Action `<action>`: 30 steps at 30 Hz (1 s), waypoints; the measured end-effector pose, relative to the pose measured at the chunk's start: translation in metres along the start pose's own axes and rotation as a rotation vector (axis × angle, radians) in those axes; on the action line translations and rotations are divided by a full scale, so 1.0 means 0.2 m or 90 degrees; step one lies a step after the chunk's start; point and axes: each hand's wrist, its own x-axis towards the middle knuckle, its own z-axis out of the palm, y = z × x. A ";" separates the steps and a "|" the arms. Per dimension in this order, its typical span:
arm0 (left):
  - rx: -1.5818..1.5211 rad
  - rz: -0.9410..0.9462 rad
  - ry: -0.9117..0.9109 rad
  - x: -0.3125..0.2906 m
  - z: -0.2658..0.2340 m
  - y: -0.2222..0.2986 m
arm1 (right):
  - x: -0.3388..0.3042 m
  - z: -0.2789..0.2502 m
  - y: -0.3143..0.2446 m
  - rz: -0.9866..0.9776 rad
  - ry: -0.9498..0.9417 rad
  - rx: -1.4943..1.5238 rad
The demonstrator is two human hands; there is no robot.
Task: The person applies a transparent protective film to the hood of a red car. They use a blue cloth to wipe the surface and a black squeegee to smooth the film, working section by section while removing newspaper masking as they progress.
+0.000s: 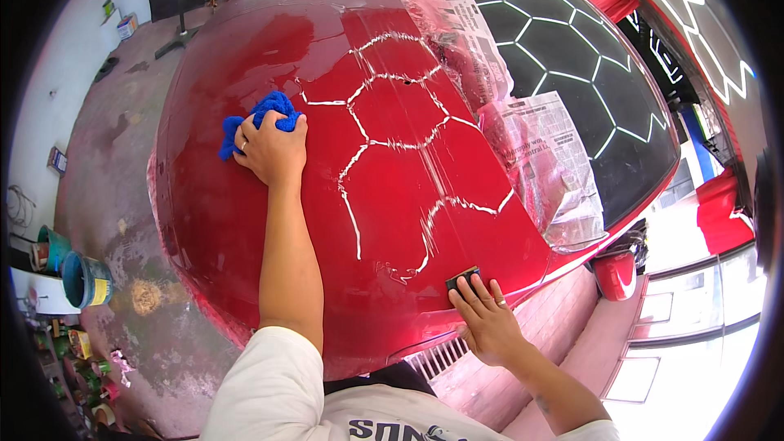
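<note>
A glossy red car hood [392,229] fills the middle, with wet-looking patches and white hexagon-shaped light reflections. My left hand [273,147] is closed around a bunched blue microfibre cloth [276,106], pressed onto the hood's left part. Close to the hood's near right edge, my right hand [488,322] lies over a small black sanding block [463,278]. Its fingers reach across the block's top, and most of the block is hidden under them.
Newspaper sheets [543,151] and clear plastic film, dusted with red, mask the dark windshield [572,57] on the right. A red side mirror [614,276] sticks out there. Blue buckets [86,280], tins and tape rolls stand on the stained floor [122,188] at left.
</note>
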 end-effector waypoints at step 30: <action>-0.007 0.004 0.031 0.03 -0.04 -0.07 | 1.68 -0.21 0.22 -0.106 0.183 -0.038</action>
